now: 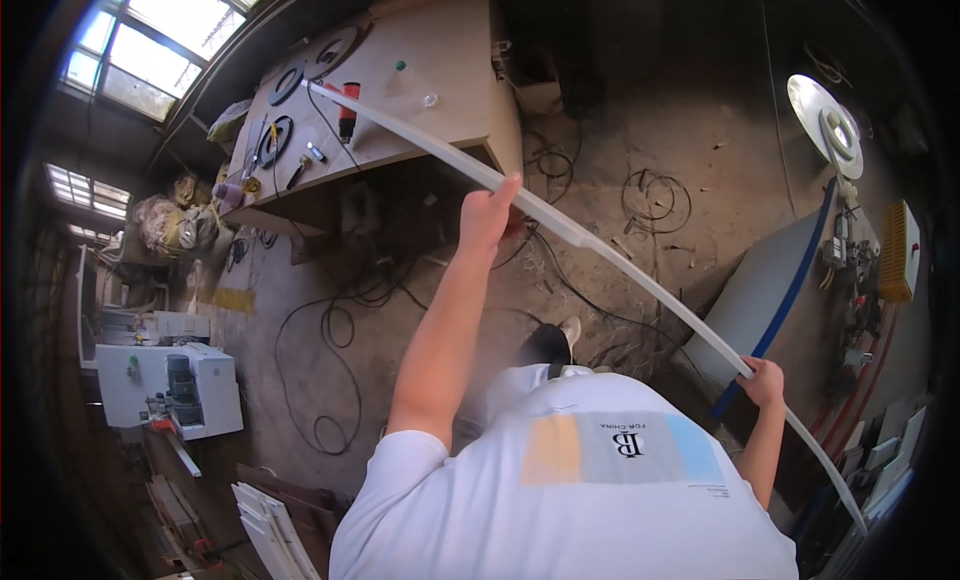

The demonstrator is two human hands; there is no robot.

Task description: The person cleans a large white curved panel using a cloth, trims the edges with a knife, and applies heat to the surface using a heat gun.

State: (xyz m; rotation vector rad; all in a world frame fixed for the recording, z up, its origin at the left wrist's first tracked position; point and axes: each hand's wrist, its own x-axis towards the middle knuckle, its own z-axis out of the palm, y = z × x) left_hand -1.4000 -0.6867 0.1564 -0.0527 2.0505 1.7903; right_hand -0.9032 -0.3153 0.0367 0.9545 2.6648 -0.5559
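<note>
A long, narrow white board (pixel 640 277) stretches diagonally across in front of me, from over the workbench at the far left down to the near right. My left hand (pixel 487 218) is closed around it near the bench's front corner, thumb up along its edge; the fingers underneath are partly hidden. Farther along to the right, my right hand (pixel 763 382) grips the same board, its fingers wrapped over it. Beyond my right hand the board's end reaches down past my side.
On the wooden workbench (pixel 440 70) lie a red and black heat gun (pixel 349 112), coiled strips (pixel 288 83) and small tools. Cables (pixel 345 380) loop over the floor. A blue-edged machine table (pixel 760 290) stands at right, a white machine (pixel 215 385) at left. Boards (pixel 265 530) lean at lower left.
</note>
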